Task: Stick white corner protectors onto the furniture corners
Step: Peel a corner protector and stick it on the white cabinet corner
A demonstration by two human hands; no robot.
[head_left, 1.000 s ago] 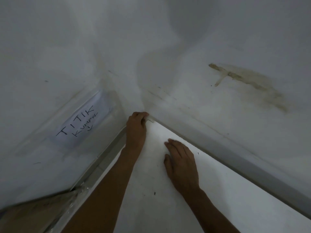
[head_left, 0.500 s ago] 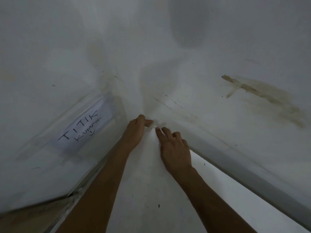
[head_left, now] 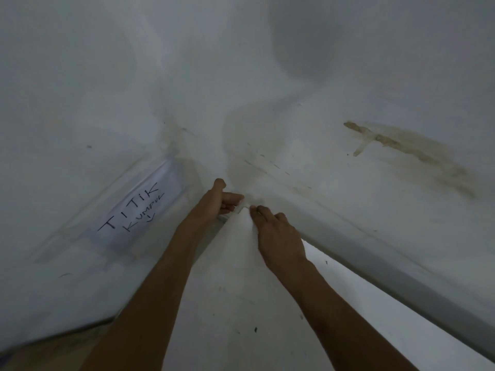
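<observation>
A white furniture top (head_left: 235, 285) narrows to a far corner in the middle of the view. On that corner sits a small white corner protector (head_left: 242, 206), mostly hidden by fingers. My left hand (head_left: 218, 200) pinches the protector from the left, thumb above and fingers curled under. From the right, my right hand (head_left: 278, 234) lies on the top surface, its fingertips touching the corner beside the protector.
White walls meet just behind the corner. A paper note (head_left: 136, 210) with handwritten words is taped on the left wall. A brown stain (head_left: 412, 151) marks the right wall. A grey ledge (head_left: 401, 279) runs along the right edge.
My right hand slid forward from the flat surface to the corner. My left hand stayed at the corner and now pinches the protector.
</observation>
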